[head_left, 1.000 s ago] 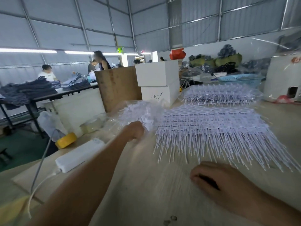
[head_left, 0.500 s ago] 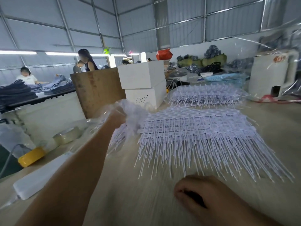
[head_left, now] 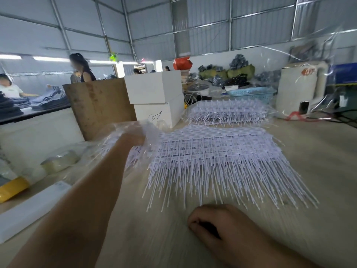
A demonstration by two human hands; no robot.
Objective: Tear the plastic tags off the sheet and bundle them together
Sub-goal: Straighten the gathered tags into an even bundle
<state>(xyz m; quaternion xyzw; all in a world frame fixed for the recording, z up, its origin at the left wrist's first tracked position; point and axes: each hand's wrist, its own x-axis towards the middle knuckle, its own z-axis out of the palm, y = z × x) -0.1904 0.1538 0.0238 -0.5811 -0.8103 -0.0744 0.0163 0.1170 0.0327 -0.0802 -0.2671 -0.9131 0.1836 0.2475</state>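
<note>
White plastic tags (head_left: pixel 212 161) lie as a stacked sheet in the middle of the wooden table (head_left: pixel 318 161), loose ends toward the near edge. The left hand (head_left: pixel 133 135), blurred, reaches into a clear bag of tags (head_left: pixel 116 144) beside the stack's left edge; its grip I cannot tell. The right hand (head_left: pixel 218 227) rests loosely curled, holding nothing. Tearing looks unstarted; next needs a firm pinch on one row.

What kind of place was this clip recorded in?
Likely a garment factory or packing workshop: a corrugated metal shed, folded denim stacks on a work table, and sheets of plastic tags spread over the bench.
</note>
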